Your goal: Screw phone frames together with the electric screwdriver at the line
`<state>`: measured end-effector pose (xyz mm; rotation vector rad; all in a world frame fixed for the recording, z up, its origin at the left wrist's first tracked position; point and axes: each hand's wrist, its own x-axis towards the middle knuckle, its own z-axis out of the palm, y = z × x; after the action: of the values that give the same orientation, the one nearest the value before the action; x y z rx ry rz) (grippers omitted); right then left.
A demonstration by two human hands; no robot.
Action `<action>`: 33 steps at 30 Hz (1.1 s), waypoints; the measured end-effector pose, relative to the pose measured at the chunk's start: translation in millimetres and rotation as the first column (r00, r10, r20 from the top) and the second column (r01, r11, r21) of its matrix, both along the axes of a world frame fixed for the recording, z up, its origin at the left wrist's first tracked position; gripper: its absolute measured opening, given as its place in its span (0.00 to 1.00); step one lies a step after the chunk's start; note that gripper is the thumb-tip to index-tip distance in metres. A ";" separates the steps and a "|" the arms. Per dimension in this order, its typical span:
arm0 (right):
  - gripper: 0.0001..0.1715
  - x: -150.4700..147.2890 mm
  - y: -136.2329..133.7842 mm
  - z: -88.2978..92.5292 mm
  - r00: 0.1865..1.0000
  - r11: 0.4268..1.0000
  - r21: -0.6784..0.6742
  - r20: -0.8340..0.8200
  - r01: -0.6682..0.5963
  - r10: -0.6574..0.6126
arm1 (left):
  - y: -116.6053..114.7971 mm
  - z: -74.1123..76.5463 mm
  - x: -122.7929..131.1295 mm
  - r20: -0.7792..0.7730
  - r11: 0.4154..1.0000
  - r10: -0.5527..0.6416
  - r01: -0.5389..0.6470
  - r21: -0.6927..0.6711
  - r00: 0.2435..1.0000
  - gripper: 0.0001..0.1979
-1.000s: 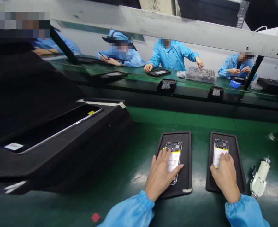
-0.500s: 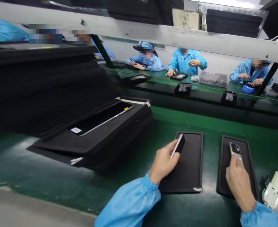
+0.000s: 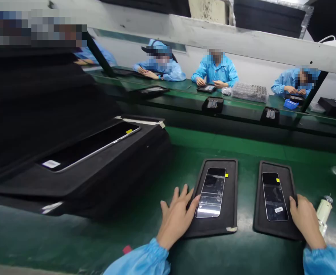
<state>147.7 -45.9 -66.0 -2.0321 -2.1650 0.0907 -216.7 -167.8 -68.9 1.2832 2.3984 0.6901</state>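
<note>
My left hand [image 3: 177, 217] is open, its fingers spread at the left edge of a black foam tray [image 3: 230, 198]. Its fingertips reach the edge of a smartphone [image 3: 212, 193] lying screen up there, with a yellow tab at its top right. A second black tray [image 3: 295, 223] lies to the right. In it rests another smartphone [image 3: 274, 196], screen up, with a yellow tab and a white label. Beside this phone my right hand [image 3: 305, 217] rests over the tray's right edge, holding nothing, with thumb and forefinger apart; its other fingers are partly hidden.
At left, another phone [image 3: 92, 147] lies on a stack of black foam sheets [image 3: 133, 164]. A pale electric screwdriver [image 3: 324, 214] stands right of my right hand. Across the green bench [image 3: 145, 244], several people in blue work beyond a belt carrying small trays [image 3: 213, 104].
Both phones have left my hands and now lie screen up in the trays. My left hand has opened and moved left; my right hand has shifted to its tray's right edge.
</note>
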 end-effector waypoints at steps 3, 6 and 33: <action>0.19 -11.6 3.3 -1.4 1.000 0.999 -0.008 0.003 -0.031 0.031 | -4.0 -10.2 -0.8 0.127 0.978 0.023 -0.049 0.201 0.992 0.28; 0.19 -23.4 0.9 -4.7 0.999 0.999 0.000 -0.028 -0.045 0.045 | -6.9 -0.3 -11.9 0.464 0.907 0.117 -0.285 0.310 0.878 0.29; 0.28 -50.8 -39.7 7.7 0.960 0.985 -0.101 -0.258 -0.139 0.109 | 48.9 8.6 109.6 0.307 0.926 -0.378 0.354 0.134 0.873 0.31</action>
<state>96.9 -85.6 -58.3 -1.8232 -2.1675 0.4777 -107.1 -118.9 -60.3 1.4680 1.8119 0.8069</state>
